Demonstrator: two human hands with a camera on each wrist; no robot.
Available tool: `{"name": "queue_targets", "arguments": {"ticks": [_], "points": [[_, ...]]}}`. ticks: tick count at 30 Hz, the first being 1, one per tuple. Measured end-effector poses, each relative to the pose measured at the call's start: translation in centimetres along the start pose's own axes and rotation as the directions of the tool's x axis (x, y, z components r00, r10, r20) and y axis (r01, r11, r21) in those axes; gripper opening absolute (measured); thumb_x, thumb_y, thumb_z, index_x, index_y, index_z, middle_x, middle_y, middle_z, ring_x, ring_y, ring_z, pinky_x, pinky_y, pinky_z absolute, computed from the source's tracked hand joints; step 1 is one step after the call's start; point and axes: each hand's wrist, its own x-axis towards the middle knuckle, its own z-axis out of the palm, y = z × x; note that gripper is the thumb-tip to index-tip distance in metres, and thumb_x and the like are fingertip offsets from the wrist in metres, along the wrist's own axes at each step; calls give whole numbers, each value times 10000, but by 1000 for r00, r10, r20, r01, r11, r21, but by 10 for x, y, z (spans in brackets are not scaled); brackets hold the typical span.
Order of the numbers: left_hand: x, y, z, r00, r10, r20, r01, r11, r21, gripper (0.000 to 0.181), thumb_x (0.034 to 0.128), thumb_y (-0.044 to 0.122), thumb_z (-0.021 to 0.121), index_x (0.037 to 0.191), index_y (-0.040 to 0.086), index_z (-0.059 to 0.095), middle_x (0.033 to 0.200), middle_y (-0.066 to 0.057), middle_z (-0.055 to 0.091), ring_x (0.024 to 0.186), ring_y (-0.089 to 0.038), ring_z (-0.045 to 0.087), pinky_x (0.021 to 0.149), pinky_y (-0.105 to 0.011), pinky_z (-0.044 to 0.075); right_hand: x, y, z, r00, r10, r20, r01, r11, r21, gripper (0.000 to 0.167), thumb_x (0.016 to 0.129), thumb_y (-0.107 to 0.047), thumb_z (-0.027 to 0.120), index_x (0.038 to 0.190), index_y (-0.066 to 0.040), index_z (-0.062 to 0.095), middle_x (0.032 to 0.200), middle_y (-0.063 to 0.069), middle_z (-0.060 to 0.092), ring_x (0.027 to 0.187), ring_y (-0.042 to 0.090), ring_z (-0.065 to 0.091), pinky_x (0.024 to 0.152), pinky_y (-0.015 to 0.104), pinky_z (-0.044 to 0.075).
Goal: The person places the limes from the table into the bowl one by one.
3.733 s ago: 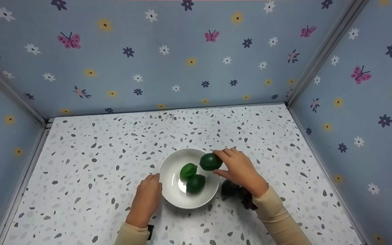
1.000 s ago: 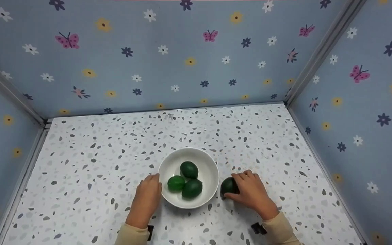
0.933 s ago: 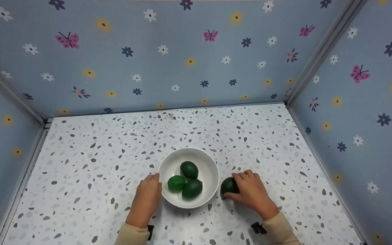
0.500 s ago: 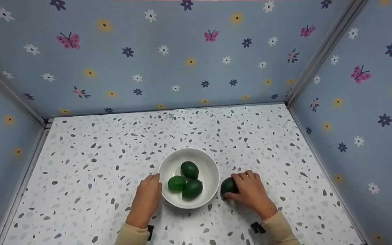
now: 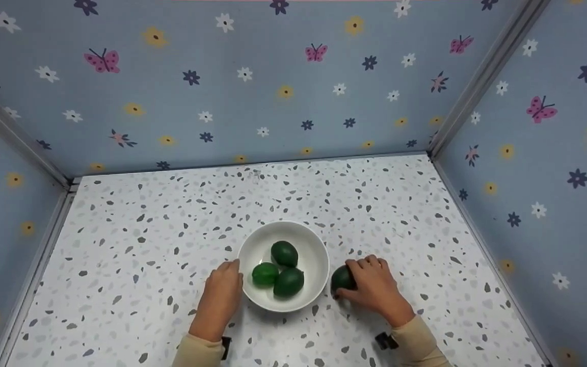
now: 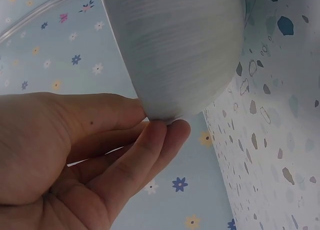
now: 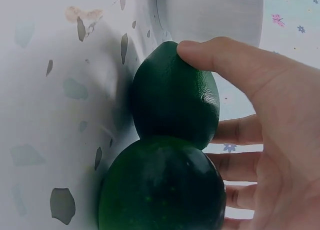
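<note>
A white bowl (image 5: 319, 250) stands on the speckled table, holding three green limes: a brighter one (image 5: 265, 275) at left and two darker ones, one at the back (image 5: 284, 254) and one in front (image 5: 289, 283). My left hand (image 5: 220, 298) pinches the bowl's left rim between thumb and fingertips; the left wrist view shows the bowl's outer wall (image 6: 185, 49). To the right of the bowl, my right hand (image 5: 376, 288) grips a dark green lime (image 7: 175, 94) resting on the table, thumb on it. Another dark green, lime-like fruit (image 7: 162, 190) touches it, hidden under the hand in the head view.
The white speckled table (image 5: 171, 219) is bounded by a blue flowered back panel (image 5: 252, 102) and side panels (image 5: 543, 168) with grey metal edging. A black piece (image 5: 386, 341) shows by the right sleeve, another (image 5: 226, 347) by the left.
Since the oldest frame, the lime that my right hand held over the bowl has joined the others inside. That hand has moved down to a lime on the table, staying there for the last second.
</note>
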Motion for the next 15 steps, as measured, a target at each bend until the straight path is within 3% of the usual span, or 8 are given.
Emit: {"name": "queue_targets", "arguments": {"ticks": [8, 15], "points": [[-1, -1, 1, 999, 37, -29, -37, 999, -10, 271, 899, -76, 658, 1156, -156, 621, 1072, -300, 650, 944, -471, 654, 811, -535, 571, -1, 0, -6, 998, -28, -60, 28, 1000, 3, 685, 776, -614, 747, 1220, -103, 638, 1065, 88, 671, 992, 302, 537, 940, 541, 423], [0, -2, 2, 1000, 17, -19, -17, 1000, -3, 274, 904, -67, 648, 1161, -159, 624, 1085, -308, 648, 951, -471, 651, 827, -536, 566, -1, -1, -23, 995, -39, -97, 44, 998, 53, 708, 798, -593, 754, 1270, -80, 633, 1133, 102, 670, 1016, 308, 534, 953, 549, 412]]}}
